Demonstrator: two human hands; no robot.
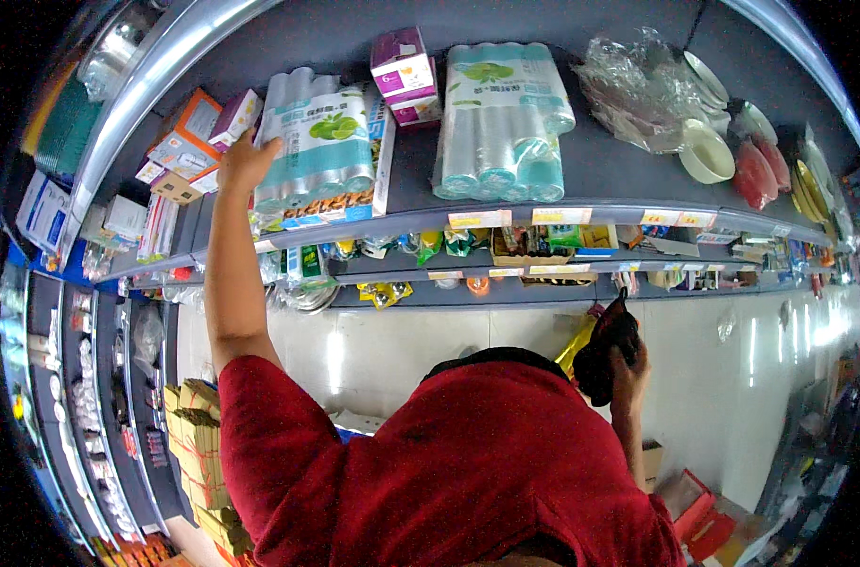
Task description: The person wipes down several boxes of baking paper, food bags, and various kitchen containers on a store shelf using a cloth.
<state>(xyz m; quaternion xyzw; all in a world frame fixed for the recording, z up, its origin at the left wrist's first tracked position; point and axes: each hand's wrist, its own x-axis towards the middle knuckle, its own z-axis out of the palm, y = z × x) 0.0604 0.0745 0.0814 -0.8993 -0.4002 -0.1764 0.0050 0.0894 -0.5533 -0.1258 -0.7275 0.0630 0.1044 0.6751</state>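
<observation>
My left hand point(248, 163) reaches up to the top shelf, thumb and fingers apart. Its fingertips are at a small purple-and-white box point(235, 121), and its thumb is by a wrapped pack of plastic-film rolls point(315, 142) with a green fruit print. I cannot tell how firmly either is touched. Low on the right, my right hand point(628, 376) is closed around a crumpled black cloth point(608, 354), which hides part of the fingers. Left of my left hand stands an orange-and-white box point(182, 151).
A second pack of rolls point(499, 123) stands right of stacked purple boxes point(406, 76). Farther right are clear plastic wrap point(638, 90) and a pale bowl point(707, 153). Lower shelves hold small packets. Yellow-brown paper bundles point(198, 444) are stacked on the floor at lower left.
</observation>
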